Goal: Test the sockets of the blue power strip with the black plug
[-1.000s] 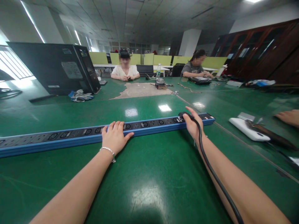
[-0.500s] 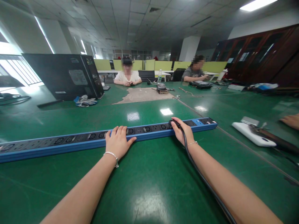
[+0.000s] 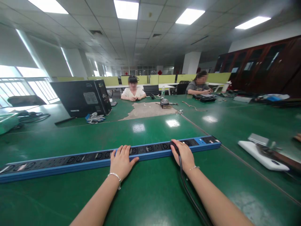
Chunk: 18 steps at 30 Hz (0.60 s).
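Left hand (image 3: pixel 121 164) lies unclenched across the power strip (image 3: pixel 151 154), fingers extended over the socket face and thumb spread along the near edge. The right hand (image 3: pixel 185 156) grasps a black plug (image 3: pixel 174 145) between thumb and fingers, at the socket face right of the strip's midpoint. The fingers cover the contact area; whether the plug is seated cannot be told. A black cable (image 3: pixel 181 168) leaves the plug and runs down beside the right forearm toward the lower edge of the view. Each wrist carries a thin bracelet.

The power strip, blue-sided with a row of black sockets, lies lengthwise across the green surface (image 3: pixel 145 201), its right end slightly farther from the wearer than its left.

To the right of the strip lies a white device (image 3: pixel 261 155), with a brown and dark item against it. Beyond the strip at left stands a black computer tower (image 3: pixel 80 99); a pair of gloves (image 3: pixel 94 118) lies before it. A clear bottle (image 3: pixel 163 92) stands farther back. Two seated people occupy the far side, one in white (image 3: pixel 133 92), one in grey.
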Each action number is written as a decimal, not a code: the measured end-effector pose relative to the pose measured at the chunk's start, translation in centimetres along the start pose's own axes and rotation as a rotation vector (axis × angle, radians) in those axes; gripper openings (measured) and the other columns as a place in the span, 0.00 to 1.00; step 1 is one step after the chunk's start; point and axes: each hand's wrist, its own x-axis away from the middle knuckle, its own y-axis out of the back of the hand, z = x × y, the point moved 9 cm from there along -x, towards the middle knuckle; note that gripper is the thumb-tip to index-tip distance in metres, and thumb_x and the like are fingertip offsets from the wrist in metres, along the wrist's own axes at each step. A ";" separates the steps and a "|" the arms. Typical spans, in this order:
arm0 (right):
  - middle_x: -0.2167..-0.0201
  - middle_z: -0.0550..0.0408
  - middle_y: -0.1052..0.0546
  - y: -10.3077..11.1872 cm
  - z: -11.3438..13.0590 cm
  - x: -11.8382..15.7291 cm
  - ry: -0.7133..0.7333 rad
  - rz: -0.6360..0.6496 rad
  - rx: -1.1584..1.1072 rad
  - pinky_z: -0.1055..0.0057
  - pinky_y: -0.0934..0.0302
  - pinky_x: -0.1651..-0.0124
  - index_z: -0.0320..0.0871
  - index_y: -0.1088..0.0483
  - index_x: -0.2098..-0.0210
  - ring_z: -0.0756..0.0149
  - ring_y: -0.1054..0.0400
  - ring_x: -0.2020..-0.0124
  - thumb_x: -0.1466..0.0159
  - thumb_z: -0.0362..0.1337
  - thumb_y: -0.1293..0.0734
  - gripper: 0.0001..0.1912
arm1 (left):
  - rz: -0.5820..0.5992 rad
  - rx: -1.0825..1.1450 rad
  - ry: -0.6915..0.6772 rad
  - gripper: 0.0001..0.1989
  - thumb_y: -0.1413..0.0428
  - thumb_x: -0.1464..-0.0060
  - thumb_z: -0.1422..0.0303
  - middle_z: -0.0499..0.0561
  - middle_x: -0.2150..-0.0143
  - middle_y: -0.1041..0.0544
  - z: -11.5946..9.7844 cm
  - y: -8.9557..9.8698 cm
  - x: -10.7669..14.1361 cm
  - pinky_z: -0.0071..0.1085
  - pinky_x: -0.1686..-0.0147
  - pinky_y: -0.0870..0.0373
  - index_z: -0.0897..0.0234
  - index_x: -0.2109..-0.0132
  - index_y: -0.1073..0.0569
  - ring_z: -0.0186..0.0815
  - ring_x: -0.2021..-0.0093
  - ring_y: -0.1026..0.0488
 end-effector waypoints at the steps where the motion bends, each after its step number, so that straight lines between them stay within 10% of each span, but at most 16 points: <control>1: 0.55 0.48 0.23 -0.2 0.0 0.1 0.004 0.005 0.005 0.56 0.40 0.47 0.44 0.31 0.51 0.58 0.30 0.52 0.36 0.39 0.43 0.17 | 0.008 0.002 0.001 0.28 0.52 0.45 0.51 0.59 0.41 0.32 0.1 0.0 -0.1 0.48 0.42 0.50 0.62 0.43 0.35 0.48 0.40 0.40; 18: 0.55 0.46 0.24 0.9 1.9 2.4 0.068 0.081 -0.039 0.52 0.37 0.49 0.44 0.35 0.46 0.54 0.29 0.54 0.38 0.37 0.43 0.21 | 0.138 0.020 -0.081 0.27 0.46 0.49 0.52 0.57 0.44 0.30 1.9 1.1 1.1 0.50 0.41 0.50 0.58 0.45 0.35 0.47 0.43 0.37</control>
